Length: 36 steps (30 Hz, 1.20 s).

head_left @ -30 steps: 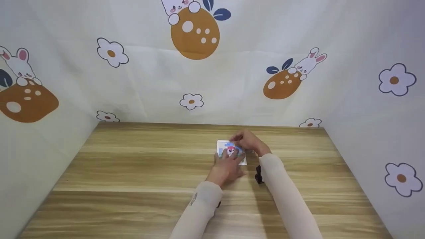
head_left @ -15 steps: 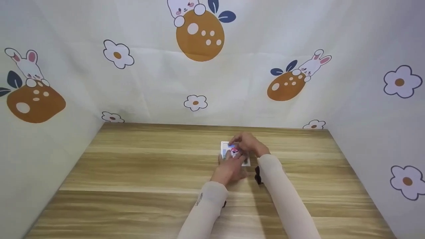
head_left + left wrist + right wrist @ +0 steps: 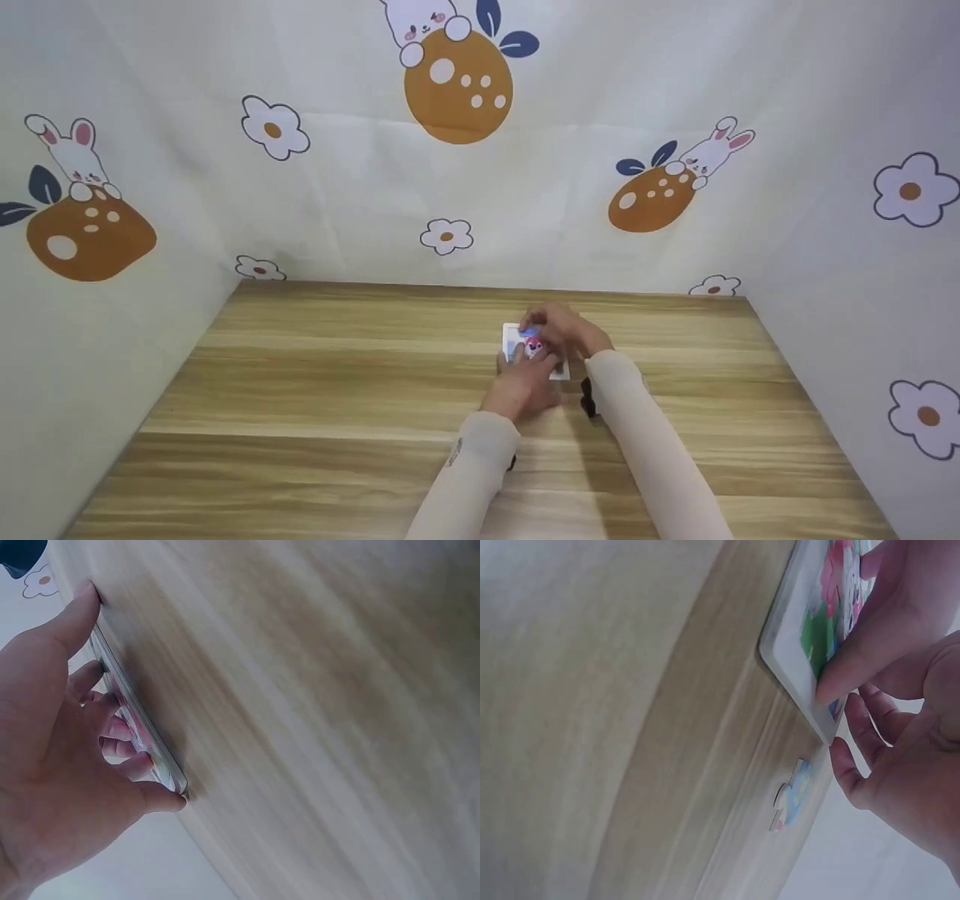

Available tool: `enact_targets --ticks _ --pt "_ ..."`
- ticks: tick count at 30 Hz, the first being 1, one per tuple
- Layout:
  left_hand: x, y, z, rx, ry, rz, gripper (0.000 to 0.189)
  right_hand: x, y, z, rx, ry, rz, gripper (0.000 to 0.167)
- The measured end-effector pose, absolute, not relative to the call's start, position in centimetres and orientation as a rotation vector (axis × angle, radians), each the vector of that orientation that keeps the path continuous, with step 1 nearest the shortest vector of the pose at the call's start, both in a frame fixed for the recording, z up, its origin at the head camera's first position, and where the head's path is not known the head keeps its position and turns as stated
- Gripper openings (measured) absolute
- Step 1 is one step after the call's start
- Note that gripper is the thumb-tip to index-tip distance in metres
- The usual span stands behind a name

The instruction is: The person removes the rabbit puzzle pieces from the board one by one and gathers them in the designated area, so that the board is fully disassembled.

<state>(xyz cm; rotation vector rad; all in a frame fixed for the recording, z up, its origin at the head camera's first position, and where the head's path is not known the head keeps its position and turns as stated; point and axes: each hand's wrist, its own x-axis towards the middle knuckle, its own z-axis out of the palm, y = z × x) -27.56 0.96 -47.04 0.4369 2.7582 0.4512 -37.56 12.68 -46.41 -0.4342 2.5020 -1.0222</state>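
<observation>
A small jigsaw puzzle board (image 3: 511,331) with a white frame and a pink animal picture lies flat on the table. My left hand (image 3: 517,382) spreads over its near part, fingertips pressing on the picture. In the left wrist view, the thumb of my left hand (image 3: 52,735) touches the table past one end of the board, and the little finger sits at its corner. My right hand (image 3: 562,328) bends its fingers over the far right part. The right wrist view has its thumb (image 3: 851,675) on the board; whether a piece is between the fingers is hidden.
A loose light-blue jigsaw piece (image 3: 795,791) lies on the wooden table (image 3: 315,390) beside the board, hidden behind my right hand in the head view. Patterned curtain (image 3: 345,187) hangs at the back and both sides.
The head view has shifted slightly. My left fingers have edged closer to my right hand over the picture. My right fingers stay at the far part of the board with small movements.
</observation>
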Motion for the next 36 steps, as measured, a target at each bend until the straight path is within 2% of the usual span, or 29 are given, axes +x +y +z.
enact_targets --ticks 3,10,19,24,30,36 --pt "-27.4 1.0 -47.0 0.436 2.762 0.471 0.07 -37.5 12.8 -46.4 -0.461 2.513 -1.009 0.035" --pt "-27.3 0.7 -47.3 0.442 2.756 0.508 0.07 -37.3 12.7 -46.5 -0.527 2.551 -1.038 0.05" --pt "-27.4 0.3 -47.9 0.51 2.751 0.533 0.072 -37.1 12.6 -46.5 -0.489 2.579 -0.983 0.047" --pt "-27.3 0.0 -48.0 0.546 2.74 0.512 0.072 -37.2 12.7 -46.6 -0.53 2.591 -0.965 0.039" --pt "-27.2 -0.3 -48.1 0.596 2.755 0.549 0.071 -37.2 12.7 -46.4 -0.48 2.592 -0.975 0.041" --pt "-27.1 0.2 -47.9 0.684 2.834 0.361 0.068 -37.3 12.5 -46.2 -0.433 2.583 -0.951 0.04"
